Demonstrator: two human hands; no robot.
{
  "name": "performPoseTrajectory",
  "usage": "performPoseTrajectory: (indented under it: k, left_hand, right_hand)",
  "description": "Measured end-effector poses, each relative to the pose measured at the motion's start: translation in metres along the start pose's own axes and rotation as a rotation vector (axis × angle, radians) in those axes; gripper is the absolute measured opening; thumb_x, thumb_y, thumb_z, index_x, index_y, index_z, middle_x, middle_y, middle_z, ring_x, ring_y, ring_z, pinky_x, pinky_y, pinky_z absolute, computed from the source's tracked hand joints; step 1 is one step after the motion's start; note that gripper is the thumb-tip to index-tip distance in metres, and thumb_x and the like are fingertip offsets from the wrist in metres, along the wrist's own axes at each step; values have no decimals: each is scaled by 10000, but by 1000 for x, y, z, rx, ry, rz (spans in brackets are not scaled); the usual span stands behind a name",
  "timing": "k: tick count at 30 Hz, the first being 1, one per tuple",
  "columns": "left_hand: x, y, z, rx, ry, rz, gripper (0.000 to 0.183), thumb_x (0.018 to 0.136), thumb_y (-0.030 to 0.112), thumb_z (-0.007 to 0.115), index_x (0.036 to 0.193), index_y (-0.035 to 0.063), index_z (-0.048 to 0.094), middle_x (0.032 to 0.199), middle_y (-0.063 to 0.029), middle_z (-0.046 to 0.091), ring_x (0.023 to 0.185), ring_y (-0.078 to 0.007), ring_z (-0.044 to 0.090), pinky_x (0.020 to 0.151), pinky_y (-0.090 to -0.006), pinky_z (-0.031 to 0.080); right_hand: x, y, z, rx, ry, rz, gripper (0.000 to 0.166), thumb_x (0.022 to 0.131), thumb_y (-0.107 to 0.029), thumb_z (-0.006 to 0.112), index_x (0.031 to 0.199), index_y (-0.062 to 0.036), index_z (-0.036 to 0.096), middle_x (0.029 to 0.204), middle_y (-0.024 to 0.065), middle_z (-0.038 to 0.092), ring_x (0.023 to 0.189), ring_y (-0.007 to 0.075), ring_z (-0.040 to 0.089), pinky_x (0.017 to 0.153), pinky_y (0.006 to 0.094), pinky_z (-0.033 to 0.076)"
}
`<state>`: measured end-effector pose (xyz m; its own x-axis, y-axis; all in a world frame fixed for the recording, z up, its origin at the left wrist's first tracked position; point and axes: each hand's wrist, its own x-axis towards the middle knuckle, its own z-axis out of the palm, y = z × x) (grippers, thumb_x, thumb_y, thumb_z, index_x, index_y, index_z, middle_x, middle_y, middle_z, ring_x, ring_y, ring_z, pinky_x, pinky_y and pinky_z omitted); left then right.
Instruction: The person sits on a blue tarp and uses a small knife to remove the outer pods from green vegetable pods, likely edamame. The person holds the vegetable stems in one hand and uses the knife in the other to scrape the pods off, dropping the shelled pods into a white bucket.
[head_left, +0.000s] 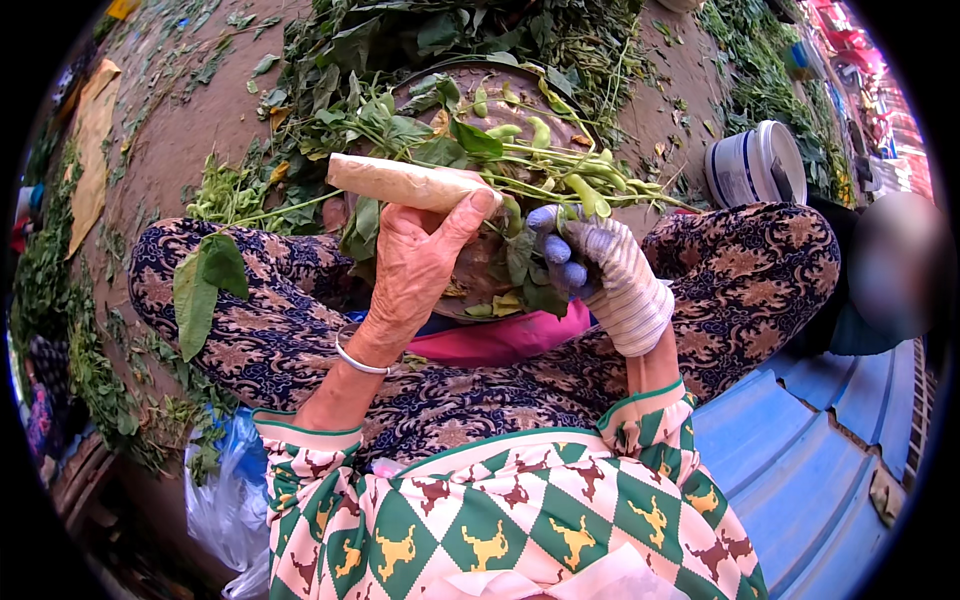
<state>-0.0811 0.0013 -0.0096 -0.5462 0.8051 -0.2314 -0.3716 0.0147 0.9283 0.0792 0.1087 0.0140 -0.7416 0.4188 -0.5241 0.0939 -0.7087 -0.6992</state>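
Note:
My bare left hand (412, 255), with a white bangle at the wrist, is closed around a pale, tapered, handle-like piece (405, 184). What it belongs to is hidden. My right hand (592, 270) wears a striped knit glove with blue-purple fingertips. Its curled fingers grip a soybean plant (540, 154), whose green pods and leafy stems stretch across in front of both hands. One plump soybean pod (587, 196) stands just above the gloved fingers. Below the hands lies a wide round pan (469, 289) with loose leaves and pods in it.
Cut leaves (360, 45) are heaped beyond the pan. A white bucket (750, 165) lies on its side at right, near a person (892, 270). Blue corrugated sheets (795, 450) cover the lower right. A plastic bag (229, 502) sits at lower left, and cardboard (94, 150) lies farther up.

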Motion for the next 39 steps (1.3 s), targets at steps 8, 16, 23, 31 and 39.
performPoseTrajectory:
  k: [8,16,23,31,39]
  left_hand:
    - [-5,9,-8,-125,-163,-123,248,865,193,611,1027,11,567,932,-64,604,845,-138,595,708,-263,505]
    - [-5,8,-10,-198,-203,-121,243,873,185,594,1035,8,553,933,-69,599,867,-145,594,702,-280,520]
    - [-5,7,-10,-231,-212,-148,238,874,171,588,1034,-1,553,929,-73,601,857,-150,601,707,-288,526]
    - [-5,5,-11,-254,-199,-161,241,873,169,588,1037,-2,546,927,-71,599,857,-156,604,698,-292,523]
    - [-8,9,-8,-315,-189,-177,234,867,169,599,1024,4,551,934,-70,592,869,-152,594,712,-292,514]
  right_hand:
    - [4,14,-13,39,-11,-19,242,882,-150,486,1072,-23,569,756,-7,544,570,53,468,483,150,351]
    - [4,7,-3,-260,5,91,264,910,-273,493,1031,-52,571,761,-19,545,548,40,446,461,166,364]
    - [3,-2,-9,-584,-67,194,273,917,-283,496,1019,-51,598,648,0,580,467,55,490,402,182,382]
    - [-1,5,-16,-409,-69,83,243,894,-261,492,922,-58,624,660,-10,583,517,55,507,452,179,388]
    - [-10,10,-9,-325,-39,56,289,859,-175,478,1087,-38,591,653,-24,527,502,42,438,451,171,344]
